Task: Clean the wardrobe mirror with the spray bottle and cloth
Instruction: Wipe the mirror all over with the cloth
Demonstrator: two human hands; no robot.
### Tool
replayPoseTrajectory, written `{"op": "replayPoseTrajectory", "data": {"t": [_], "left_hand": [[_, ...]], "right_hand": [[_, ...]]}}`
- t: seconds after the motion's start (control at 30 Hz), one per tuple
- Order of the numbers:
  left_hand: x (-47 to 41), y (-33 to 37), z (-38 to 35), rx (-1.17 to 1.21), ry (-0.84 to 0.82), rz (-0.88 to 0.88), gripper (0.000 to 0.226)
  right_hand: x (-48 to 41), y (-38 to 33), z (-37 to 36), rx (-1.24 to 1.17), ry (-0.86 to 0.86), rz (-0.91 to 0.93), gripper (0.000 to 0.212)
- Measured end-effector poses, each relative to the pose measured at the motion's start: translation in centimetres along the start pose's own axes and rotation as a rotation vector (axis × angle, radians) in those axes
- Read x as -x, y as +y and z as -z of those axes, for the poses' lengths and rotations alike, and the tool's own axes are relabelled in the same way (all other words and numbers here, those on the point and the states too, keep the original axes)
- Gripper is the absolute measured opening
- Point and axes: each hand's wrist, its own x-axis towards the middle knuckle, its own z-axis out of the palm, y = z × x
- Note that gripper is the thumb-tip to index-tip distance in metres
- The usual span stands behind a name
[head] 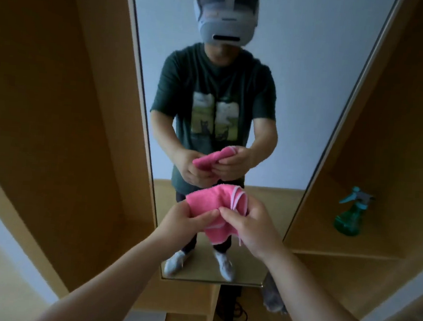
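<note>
Toward six o'clock in the view, before the lower part of the wardrobe mirror [313, 79], the left hand [185, 216] pinched the pink cloth [205, 204] between thumb and fingers. Just at its three o'clock, the right hand [253, 227] gripped the cloth's bunched right edge, fingers curled round the folds. Farther out at three o'clock, the green spray bottle [350, 218] stood upright on a wooden shelf [381, 237] beside the mirror's right edge, well apart from both hands.

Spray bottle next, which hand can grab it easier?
Probably the right hand: the spray bottle stands on the wooden shelf right of the mirror, on that side. The left hand would have to cross over. Both hands grip the pink cloth now.
</note>
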Motion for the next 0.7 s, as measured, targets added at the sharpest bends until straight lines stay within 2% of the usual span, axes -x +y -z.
{"op": "replayPoseTrajectory", "data": {"t": [0.13,0.23,0.47,0.6,0.7], "left_hand": [[0.5,5.6,3.2,0.041,0.157,-0.127,0.041],[1.0,10.0,5.5,0.035,0.210,-0.218,0.024],[1.9,17.8,7.9,-0.051,0.383,-0.422,0.013],[2.1,22.5,9.9,-0.073,0.598,-0.507,0.013],[2.0,26.7,12.0,-0.135,0.741,-0.573,0.012]], "right_hand": [[-2.3,-5.2,-0.7,0.055,0.011,0.194,0.021],[-4.1,-9.2,-0.9,0.108,0.020,0.322,0.021],[-6.7,-17.2,-2.1,0.234,0.085,0.592,0.018],[-8.0,-20.4,-2.2,0.273,0.165,0.695,0.015],[-9.1,-22.6,-1.9,0.272,0.189,0.707,0.013]]}}
